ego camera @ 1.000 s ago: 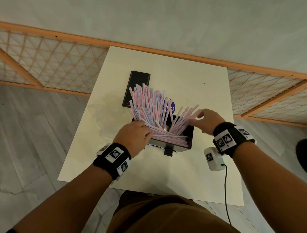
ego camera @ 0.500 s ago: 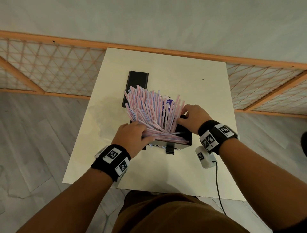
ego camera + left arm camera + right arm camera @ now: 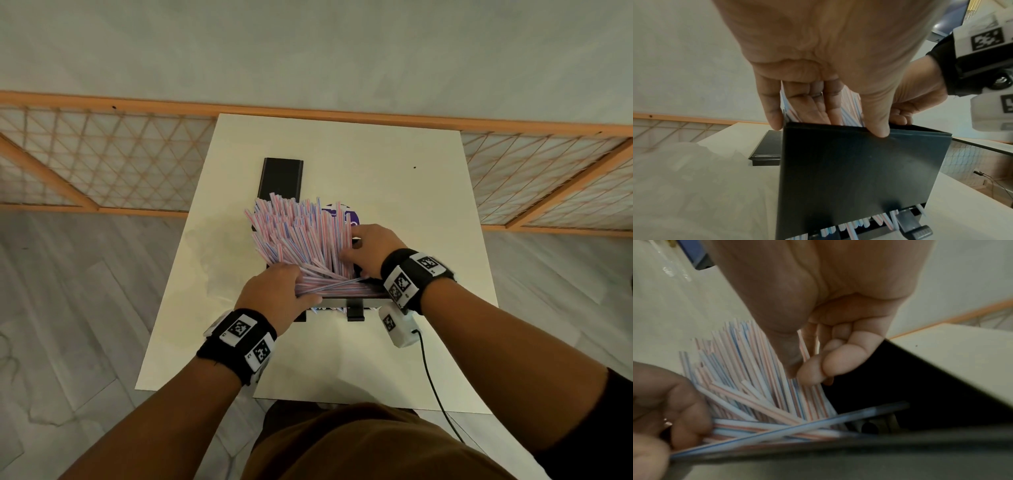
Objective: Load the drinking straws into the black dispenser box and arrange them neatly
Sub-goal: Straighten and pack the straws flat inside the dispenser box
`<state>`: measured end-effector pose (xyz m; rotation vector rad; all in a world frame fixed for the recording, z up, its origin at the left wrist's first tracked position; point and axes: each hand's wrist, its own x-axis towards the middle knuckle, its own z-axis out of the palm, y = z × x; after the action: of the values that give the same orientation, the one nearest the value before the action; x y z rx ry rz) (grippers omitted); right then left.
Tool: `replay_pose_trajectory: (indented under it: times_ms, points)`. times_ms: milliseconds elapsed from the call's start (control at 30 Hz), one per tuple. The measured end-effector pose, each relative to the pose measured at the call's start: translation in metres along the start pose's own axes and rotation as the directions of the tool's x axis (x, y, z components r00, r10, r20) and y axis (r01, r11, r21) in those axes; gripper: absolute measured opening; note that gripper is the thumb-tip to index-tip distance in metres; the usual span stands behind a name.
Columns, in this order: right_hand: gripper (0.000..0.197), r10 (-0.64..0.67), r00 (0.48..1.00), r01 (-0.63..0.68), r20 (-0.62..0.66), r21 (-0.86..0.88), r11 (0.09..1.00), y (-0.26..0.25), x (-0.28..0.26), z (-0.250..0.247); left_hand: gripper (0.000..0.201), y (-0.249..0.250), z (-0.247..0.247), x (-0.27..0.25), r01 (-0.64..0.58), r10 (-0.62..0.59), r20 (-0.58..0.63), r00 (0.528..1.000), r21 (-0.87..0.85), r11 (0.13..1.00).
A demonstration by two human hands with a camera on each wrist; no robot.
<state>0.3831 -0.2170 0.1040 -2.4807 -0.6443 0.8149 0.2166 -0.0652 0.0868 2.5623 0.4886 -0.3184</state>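
Note:
Pink-and-blue striped straws (image 3: 301, 240) stand in a leaning bunch in the open black dispenser box (image 3: 342, 302), with a few lying across its front (image 3: 777, 430). My left hand (image 3: 277, 294) is at the box's left end. Its fingers (image 3: 809, 104) reach inside against the straws, curled over the lying ones, and its thumb rests on the front wall (image 3: 859, 170). At the bunch's right side, my right hand (image 3: 370, 250) has thumb and curled fingers (image 3: 818, 368) pinching some upright straws (image 3: 756, 378). More straw ends show in the slot at the box's bottom (image 3: 859, 225).
The black lid (image 3: 282, 178) lies flat on the white table (image 3: 411, 192) just behind the box. A purple round object (image 3: 347, 216) sits behind the straws, mostly hidden. Orange lattice railings run behind and beside the table; its far right is bare.
My right hand moved left and swept the straws that fanned out to the right into the main bunch. The bunch now leans left and back. The left hand stayed at the box's left end.

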Motion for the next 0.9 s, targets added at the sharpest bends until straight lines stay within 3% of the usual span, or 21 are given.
replay_pose_trajectory:
  times_ms: [100, 233, 400, 633, 767, 900]
  points:
    - [0.019, -0.022, 0.998, 0.017, 0.059, 0.081, 0.997, 0.002, 0.001, 0.007, 0.043, 0.0, 0.0, -0.001, 0.004, -0.004, -0.005, 1.0, -0.008, 1.0]
    - [0.022, -0.045, 0.997, 0.041, 0.063, 0.064, 0.997, 0.003, 0.003, 0.013, 0.042, 0.001, 0.0, -0.002, 0.005, -0.005, -0.01, 1.0, -0.015, 1.0]
    - [0.012, -0.045, 0.999, 0.044, -0.021, -0.05, 0.998, 0.001, 0.005, 0.011, 0.046, 0.001, 0.002, -0.002, 0.015, -0.015, -0.016, 1.0, 0.0, 1.0]
    - [0.017, -0.109, 0.991, 0.106, -0.082, -0.041, 0.993, -0.006, -0.002, -0.014, 0.041, 0.002, 0.002, -0.004, 0.001, 0.0, -0.035, 0.999, 0.022, 1.0]
    - [0.019, -0.202, 0.977, 0.19, -0.06, -0.166, 0.968, -0.025, -0.018, -0.043, 0.042, 0.001, 0.004, -0.003, -0.015, 0.015, -0.045, 0.999, 0.019, 1.0]
    - [0.017, -0.301, 0.949, 0.313, 0.093, -0.394, 0.864, -0.052, -0.035, -0.052, 0.04, -0.001, 0.004, -0.005, -0.029, 0.029, -0.063, 0.998, -0.002, 1.0]
